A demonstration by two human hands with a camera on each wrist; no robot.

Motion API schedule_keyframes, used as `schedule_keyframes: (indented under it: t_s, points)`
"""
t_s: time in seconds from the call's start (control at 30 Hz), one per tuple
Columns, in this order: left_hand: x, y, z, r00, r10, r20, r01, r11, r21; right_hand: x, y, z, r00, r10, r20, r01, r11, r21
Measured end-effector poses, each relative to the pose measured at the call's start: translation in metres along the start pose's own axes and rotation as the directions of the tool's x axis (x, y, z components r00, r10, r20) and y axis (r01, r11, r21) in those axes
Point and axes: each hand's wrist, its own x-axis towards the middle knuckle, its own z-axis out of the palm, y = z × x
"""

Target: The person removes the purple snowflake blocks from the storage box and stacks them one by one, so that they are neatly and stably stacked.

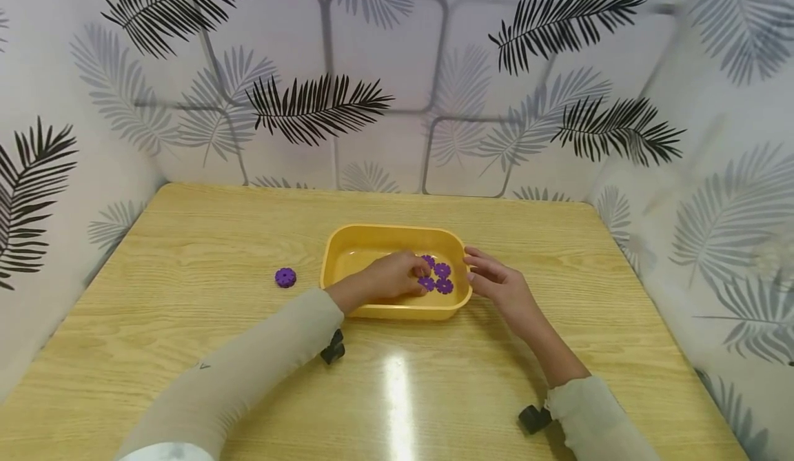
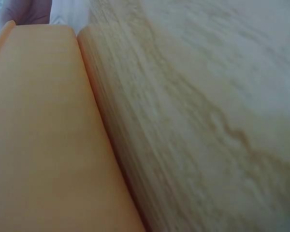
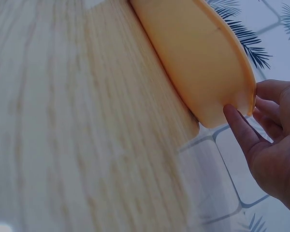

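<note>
A left hand (image 1: 392, 276) is reaching into a yellow plastic tub (image 1: 347, 240), fingers curling onto purple gear-shaped discs (image 1: 438, 276) (no readable writing). The right hand (image 1: 498, 284) is touching the rim, fingers relaxed. Another disc (image 1: 285, 277) is lying on the wooden table (image 1: 186, 254).

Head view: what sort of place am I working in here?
Probably a staged tabletop booth, not a lived-in room: a wooden table boxed in on three sides by leaf-print panels, with just a yellow tub and purple discs set out.
</note>
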Motion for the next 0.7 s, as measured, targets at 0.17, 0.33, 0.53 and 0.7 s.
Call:
schedule_keyframes:
  t_s: [0.17, 0.33, 0.53, 0.7]
  points:
    - [0.001, -0.0006, 0.0009, 1.0, -0.023, 0.0, 0.023, 1.0, 0.009, -0.0001, -0.0008, 0.0005, 1.0, 0.004, 0.0, -0.004, 1.0, -0.003]
    - [-0.001, 0.0017, -0.0009, 1.0, -0.019, -0.01, 0.02, 0.999, 0.038, -0.0001, -0.0017, 0.001, 1.0, -0.003, 0.004, 0.003, 1.0, 0.006]
    - [-0.0048, 0.0027, -0.0018, 1.0, -0.022, -0.012, 0.022, 0.999, 0.038, -0.0006, -0.0016, 0.0012, 1.0, -0.006, 0.005, 0.006, 1.0, 0.017]
    - [-0.0061, 0.003, -0.0022, 1.0, -0.027, -0.011, 0.028, 0.998, 0.059, -0.0005, -0.0011, 0.0011, 1.0, -0.01, 0.005, 0.01, 1.0, 0.022]
